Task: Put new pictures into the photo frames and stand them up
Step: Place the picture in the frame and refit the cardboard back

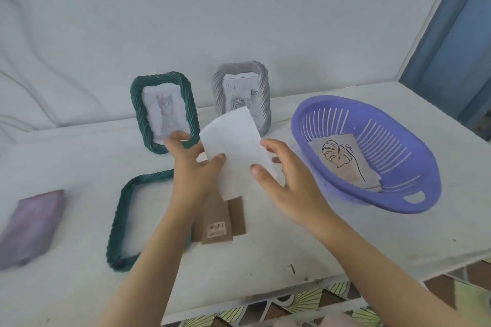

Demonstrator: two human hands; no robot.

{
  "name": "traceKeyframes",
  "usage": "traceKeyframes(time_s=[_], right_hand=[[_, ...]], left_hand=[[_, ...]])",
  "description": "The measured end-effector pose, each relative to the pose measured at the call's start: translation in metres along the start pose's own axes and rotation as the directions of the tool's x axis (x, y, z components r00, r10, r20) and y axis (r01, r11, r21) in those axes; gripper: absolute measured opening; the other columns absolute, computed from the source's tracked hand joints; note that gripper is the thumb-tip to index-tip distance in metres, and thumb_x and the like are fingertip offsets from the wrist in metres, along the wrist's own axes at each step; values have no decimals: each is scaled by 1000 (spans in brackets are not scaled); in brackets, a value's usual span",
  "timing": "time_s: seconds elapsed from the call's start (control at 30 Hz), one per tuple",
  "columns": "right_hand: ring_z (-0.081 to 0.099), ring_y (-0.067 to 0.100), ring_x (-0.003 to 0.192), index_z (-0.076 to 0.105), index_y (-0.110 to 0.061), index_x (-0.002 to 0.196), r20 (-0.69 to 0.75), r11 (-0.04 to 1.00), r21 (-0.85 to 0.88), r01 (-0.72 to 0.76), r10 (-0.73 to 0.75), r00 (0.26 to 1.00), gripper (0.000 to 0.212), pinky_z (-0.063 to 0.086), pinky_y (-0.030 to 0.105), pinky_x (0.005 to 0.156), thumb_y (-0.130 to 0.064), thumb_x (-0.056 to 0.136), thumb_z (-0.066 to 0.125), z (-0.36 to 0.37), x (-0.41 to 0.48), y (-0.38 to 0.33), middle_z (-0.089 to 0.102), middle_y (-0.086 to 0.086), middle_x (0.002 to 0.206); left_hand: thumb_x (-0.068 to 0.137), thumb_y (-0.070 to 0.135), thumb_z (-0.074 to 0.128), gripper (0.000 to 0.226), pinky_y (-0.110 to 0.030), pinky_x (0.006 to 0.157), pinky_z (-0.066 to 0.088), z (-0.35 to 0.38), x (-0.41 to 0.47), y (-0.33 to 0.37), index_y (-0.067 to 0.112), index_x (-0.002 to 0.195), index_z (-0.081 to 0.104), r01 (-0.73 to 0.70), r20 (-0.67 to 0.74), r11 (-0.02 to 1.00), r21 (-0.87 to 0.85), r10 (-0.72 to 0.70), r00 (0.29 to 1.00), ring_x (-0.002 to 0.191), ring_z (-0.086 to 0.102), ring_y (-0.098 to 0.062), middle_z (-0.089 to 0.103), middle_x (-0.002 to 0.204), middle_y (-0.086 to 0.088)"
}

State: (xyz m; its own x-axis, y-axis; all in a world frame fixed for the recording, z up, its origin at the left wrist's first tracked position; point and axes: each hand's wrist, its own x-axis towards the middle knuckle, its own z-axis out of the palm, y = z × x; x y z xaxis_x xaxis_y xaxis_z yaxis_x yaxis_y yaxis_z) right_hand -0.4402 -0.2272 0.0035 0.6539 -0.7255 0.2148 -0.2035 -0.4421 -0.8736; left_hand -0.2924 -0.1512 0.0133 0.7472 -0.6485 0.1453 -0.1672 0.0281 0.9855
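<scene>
The left hand (192,164) pinches the left edge of a white sheet (237,150), thumb on the near face and fingers behind it, while the right hand (287,178) grips the sheet's right edge the same way, thumb in front and fingers curled round the back. The sheet is held tilted above the desk (318,241), its blank side toward the camera, so what is on the other side cannot be told. Beneath the hands lies a brown backing board (220,223) with a barcode label, flat on the desk, just beside an empty green frame (119,223) that also lies flat, partly hidden by the left forearm. Behind, near the wall, a second green frame (164,111) stands upright holding a picture of a cat, and to its right a grey frame (241,95) stands upright with a picture of roses; the raised sheet covers that frame's lower part. On the right of the desk sits a purple slotted basket (414,162) with a leaf print (342,162) lying inside it. At the far left edge of the desk lies a blurred purple frame (32,225), face down or wrapped, which cannot be told.
</scene>
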Motion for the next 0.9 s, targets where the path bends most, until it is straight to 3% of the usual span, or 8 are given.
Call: traceKeyframes(time_s=[0.13, 0.27, 0.37, 0.5, 0.6, 0.7, 0.8, 0.9], right_hand=[[58, 3, 70, 54, -31, 104, 5, 967, 191, -166, 168, 986, 26, 45, 13, 70, -17, 84, 63, 35, -2, 1, 63, -10, 90], [58, 12, 59, 59, -22, 90, 70, 903, 297, -311, 304, 950, 20, 48, 24, 66, -6, 80, 64, 70, -6, -4, 66, -1, 70], [59, 6, 58, 63, -20, 85, 130, 916, 246, -316, 292, 948, 15, 50, 19, 58, -6, 80, 64, 94, -7, -9, 68, -1, 77], [57, -3, 65, 67, -22, 89, 157, 976, 32, -215, 208, 965, 17, 44, 6, 59, -7, 82, 62, 128, -12, -17, 66, -8, 86], [56, -3, 68, 66, -21, 105, 182, 986, -111, -124, 142, 973, 23, 42, 1, 61, -10, 85, 60, 145, -14, -24, 65, -8, 94], [53, 0, 72, 63, -16, 114, 214, 978, -199, -61, 104, 971, 27, 39, -1, 64, -11, 88, 58, 155, -13, -28, 64, -5, 103], [50, 2, 82, 60, -16, 118, 223, 960, -278, -40, 105, 969, 30, 40, 8, 77, -14, 88, 58, 161, -12, -29, 61, -2, 111], [51, 6, 80, 58, -18, 117, 189, 942, -335, -30, 99, 977, 28, 42, 15, 75, -19, 89, 56, 165, -11, -31, 56, -4, 110]], left_hand=[[84, -2, 58, 44, -21, 51, 50, -45, -11, -15, 34, 91, 35, 106, 16, 994, -9, -106, 994, 63, 61, -10, 63, 103, -3], [83, -1, 60, 28, -25, 60, 48, -86, -17, -29, 24, 91, 51, 134, 21, 984, 121, -137, 990, 71, 64, -13, 61, 107, -1], [81, 5, 64, 21, -18, 60, 45, -112, -21, -40, 24, 87, 58, 143, -23, 939, 314, -143, 989, 74, 61, -14, 62, 96, 2], [75, 8, 70, 23, -10, 60, 36, -142, -23, -55, 28, 83, 62, 93, -51, 835, 543, -77, 996, 65, 48, -9, 53, 81, 9], [74, 9, 71, 24, -10, 70, 33, -160, -20, -63, 25, 91, 65, 5, 13, 765, 644, -18, 1000, 84, 49, -7, 54, 91, 16], [75, 11, 71, 29, -16, 86, 28, -170, -16, -68, 20, 102, 67, -37, 49, 699, 714, 3, 999, 108, 44, -14, 57, 107, 9], [77, 20, 70, 37, -20, 95, 26, -175, -12, -74, 19, 114, 64, -100, 123, 622, 777, 6, 992, 120, 41, -20, 58, 123, 1], [82, 28, 66, 44, -19, 100, 20, -180, -13, -78, 20, 125, 56, -122, 166, 615, 779, -14, 986, 128, 35, -20, 51, 134, 1]])
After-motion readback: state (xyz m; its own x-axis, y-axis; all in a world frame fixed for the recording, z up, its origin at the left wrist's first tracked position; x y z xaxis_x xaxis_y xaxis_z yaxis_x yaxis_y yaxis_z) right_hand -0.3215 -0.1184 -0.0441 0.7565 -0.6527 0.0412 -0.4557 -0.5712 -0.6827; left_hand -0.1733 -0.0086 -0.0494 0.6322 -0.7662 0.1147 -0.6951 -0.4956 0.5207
